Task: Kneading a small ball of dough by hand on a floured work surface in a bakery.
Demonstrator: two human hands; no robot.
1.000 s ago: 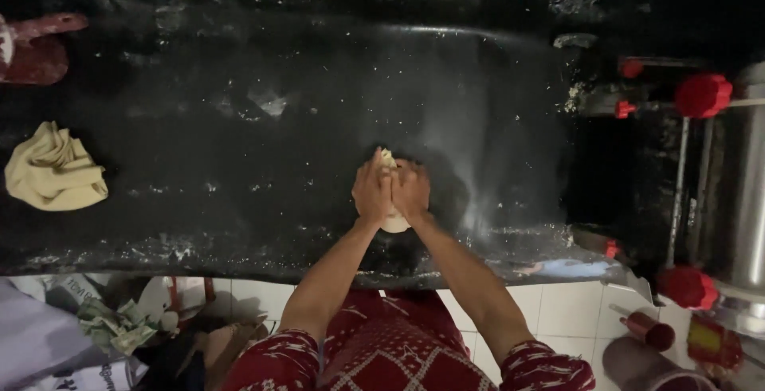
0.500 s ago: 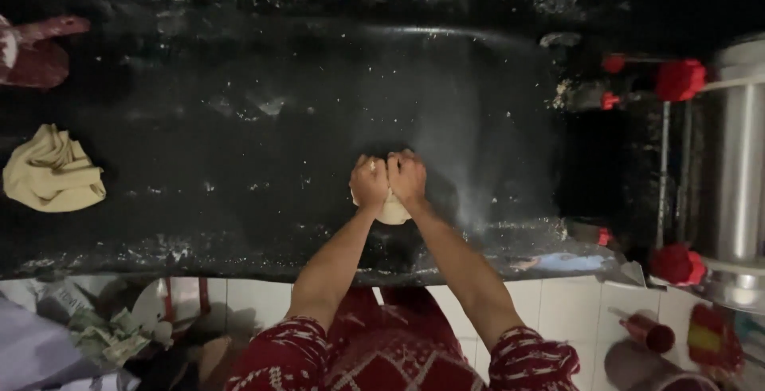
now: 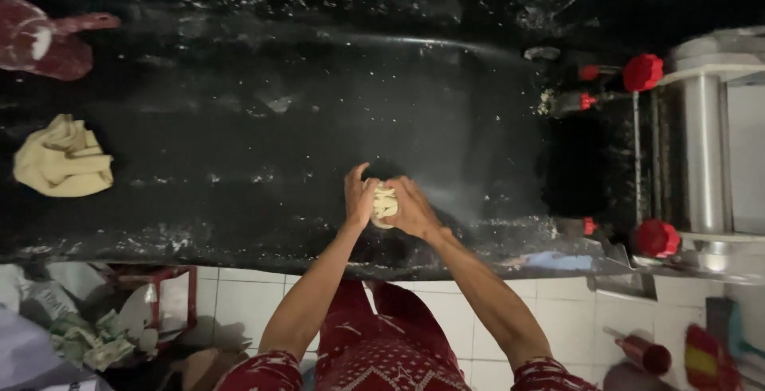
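Both hands, left (image 3: 359,198) and right (image 3: 411,208), cupping soft, wrinkled pale dough (image 3: 385,203) with fingers curled around it, underside hidden.

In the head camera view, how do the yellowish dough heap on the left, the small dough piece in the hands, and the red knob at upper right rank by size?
1. Yellowish dough heap, clearly largest.
2. and 3. Small dough piece and red knob: they look alike. The left hand and right hand cover part of the piece, so I will not rank them.
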